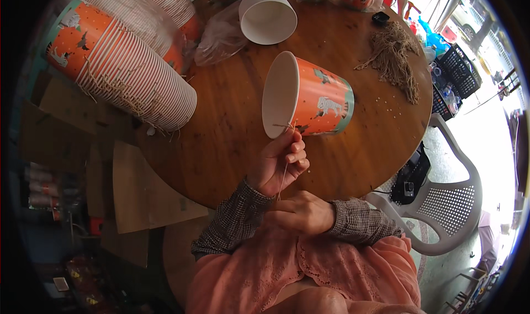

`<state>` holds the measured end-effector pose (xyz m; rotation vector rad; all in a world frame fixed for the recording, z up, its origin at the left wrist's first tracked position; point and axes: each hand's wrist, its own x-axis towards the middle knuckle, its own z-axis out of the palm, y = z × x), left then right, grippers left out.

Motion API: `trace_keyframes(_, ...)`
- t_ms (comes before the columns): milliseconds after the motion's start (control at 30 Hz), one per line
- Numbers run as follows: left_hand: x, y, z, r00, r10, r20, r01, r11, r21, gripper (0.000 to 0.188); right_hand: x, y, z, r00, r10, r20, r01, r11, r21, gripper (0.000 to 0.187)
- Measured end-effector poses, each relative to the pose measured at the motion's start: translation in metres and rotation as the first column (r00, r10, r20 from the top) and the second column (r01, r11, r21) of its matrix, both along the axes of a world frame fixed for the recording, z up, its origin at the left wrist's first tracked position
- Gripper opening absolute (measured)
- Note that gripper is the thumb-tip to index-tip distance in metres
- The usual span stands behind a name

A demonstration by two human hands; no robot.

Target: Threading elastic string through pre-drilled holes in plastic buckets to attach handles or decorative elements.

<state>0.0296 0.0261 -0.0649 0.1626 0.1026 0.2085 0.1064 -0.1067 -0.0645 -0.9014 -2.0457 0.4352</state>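
Observation:
An orange paper bucket (323,101) with a green base and white animal figures lies tilted on its side, its white mouth facing left. Just below its rim, my left hand (281,159) is closed in a pinch on a thin tan cord (285,177), with short ends poking out above the fingertips. From there the cord runs down toward my right hand (301,212), which is held low near my lap with its fingers curled; it appears to grip the lower part of the cord. Whether the cord is joined to the bucket is unclear.
A long nested stack of orange buckets (138,76) leans at the left, loose cords strewn over it. Tan cords (395,54) lie bundled at the right of the round wooden table (232,109). A white bucket (269,18) stands farther back. A grey plastic chair (450,203) is at the right.

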Motion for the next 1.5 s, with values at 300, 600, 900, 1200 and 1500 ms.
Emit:
trace_keyframes(300,0.000,0.007,0.014,0.887,0.461,-0.011,-0.398,0.777,0.488,0.019,0.005,0.002,0.015,0.994,0.050,-0.102,-0.050,0.999,0.005,0.031)
trace_keyframes(600,-0.018,0.007,0.016,0.774,0.536,-0.337,-0.135,0.660,0.739,0.020,0.012,-0.011,0.024,0.958,0.176,-0.228,-0.209,0.969,-0.133,0.031)
trace_keyframes(900,-0.045,0.016,-0.001,0.539,0.708,0.457,0.046,-0.566,0.823,0.014,0.070,-0.005,0.112,0.967,-0.253,0.022,0.251,0.965,0.074,0.036)
trace_keyframes(1200,-0.049,0.025,0.008,0.710,0.672,0.213,0.034,-0.335,0.942,0.043,0.089,-0.001,0.129,0.761,-0.601,0.243,0.462,0.765,0.448,0.027)
trace_keyframes(1500,-0.036,0.023,0.002,0.705,0.591,0.393,-0.036,-0.523,0.852,0.020,0.094,0.058,0.122,0.791,-0.606,0.083,0.478,0.698,0.534,0.015)
